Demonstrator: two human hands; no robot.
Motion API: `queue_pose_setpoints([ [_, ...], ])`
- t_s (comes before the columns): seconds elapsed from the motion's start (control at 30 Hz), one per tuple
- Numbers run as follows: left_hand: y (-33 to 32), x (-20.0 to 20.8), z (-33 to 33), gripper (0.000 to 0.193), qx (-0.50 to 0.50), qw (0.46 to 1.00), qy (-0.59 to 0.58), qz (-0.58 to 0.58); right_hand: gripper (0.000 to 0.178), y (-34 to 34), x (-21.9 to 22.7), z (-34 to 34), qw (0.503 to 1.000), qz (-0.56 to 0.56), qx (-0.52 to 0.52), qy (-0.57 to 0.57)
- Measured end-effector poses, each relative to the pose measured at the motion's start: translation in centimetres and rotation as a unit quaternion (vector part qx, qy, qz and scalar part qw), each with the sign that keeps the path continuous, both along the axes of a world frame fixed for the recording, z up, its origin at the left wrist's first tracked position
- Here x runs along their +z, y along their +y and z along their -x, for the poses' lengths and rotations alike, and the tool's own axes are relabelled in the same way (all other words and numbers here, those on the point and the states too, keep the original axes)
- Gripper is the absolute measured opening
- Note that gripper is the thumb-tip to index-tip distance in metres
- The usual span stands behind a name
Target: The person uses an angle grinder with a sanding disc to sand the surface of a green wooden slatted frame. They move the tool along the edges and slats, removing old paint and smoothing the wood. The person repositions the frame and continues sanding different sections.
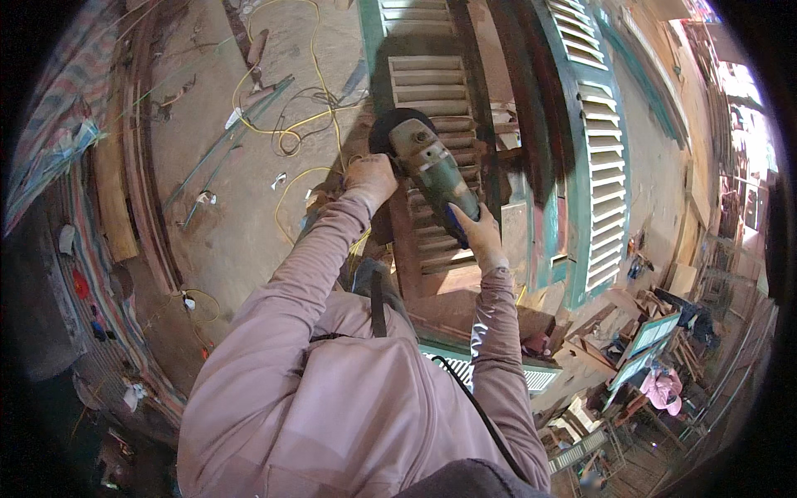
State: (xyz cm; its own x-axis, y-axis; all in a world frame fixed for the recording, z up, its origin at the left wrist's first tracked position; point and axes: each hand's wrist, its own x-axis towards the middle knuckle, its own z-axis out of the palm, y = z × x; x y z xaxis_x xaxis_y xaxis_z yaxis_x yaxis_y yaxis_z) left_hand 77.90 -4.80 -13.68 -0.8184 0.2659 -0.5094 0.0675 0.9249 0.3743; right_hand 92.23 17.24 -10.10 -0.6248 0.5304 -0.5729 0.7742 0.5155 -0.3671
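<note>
A dark green angle grinder point(436, 170) with a grey metal head and a round dark disc point(386, 133) is held over a louvered shutter point(432, 75). My left hand point(372, 178) is closed beside the grinder's head, where its side handle would be; the handle itself is mostly hidden by the fingers. My right hand point(479, 232) wraps round the rear of the grinder's body. Beneath the tool, the shutter's slats look brown and bare, while those farther off are pale with green on the frame. Whether the disc touches the wood cannot be made out.
A second green-framed shutter with white slats point(604, 166) stands to the right. A yellow cord point(286, 137) loops over the floor at left, near long wooden boards point(124, 191) and a striped sheet point(62, 124). Another person in pink point(662, 390) is at the far lower right among wood pieces.
</note>
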Motion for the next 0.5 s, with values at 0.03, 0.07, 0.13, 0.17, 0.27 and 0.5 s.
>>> queue_pose_setpoints([
  [0.03,0.0,1.2,0.1,0.031,-0.007,1.000,0.001,-0.006,0.110,0.2,-0.2,0.2,1.000,-0.024,0.013,-0.002],
  [0.07,0.2,1.1,0.3,0.030,0.005,1.000,0.000,-0.001,0.113,0.4,0.3,1.0,1.000,0.016,0.009,-0.014],
  [0.13,1.7,0.7,0.5,0.030,0.025,1.000,-0.001,0.009,0.111,1.6,0.5,0.7,1.000,-0.005,-0.004,-0.008],
  [0.17,2.8,0.3,0.8,0.030,-0.001,1.000,-0.001,-0.003,0.110,2.4,0.6,0.4,1.000,-0.017,-0.011,-0.006],
  [0.27,7.0,-1.3,1.6,0.029,-0.064,0.998,0.004,-0.029,0.100,5.4,0.9,-0.2,0.992,0.090,-0.083,-0.009],
  [0.5,14.8,-1.9,2.9,0.030,-0.171,0.982,0.012,-0.083,0.085,8.9,-0.3,-2.7,0.977,0.071,-0.154,0.130],
])
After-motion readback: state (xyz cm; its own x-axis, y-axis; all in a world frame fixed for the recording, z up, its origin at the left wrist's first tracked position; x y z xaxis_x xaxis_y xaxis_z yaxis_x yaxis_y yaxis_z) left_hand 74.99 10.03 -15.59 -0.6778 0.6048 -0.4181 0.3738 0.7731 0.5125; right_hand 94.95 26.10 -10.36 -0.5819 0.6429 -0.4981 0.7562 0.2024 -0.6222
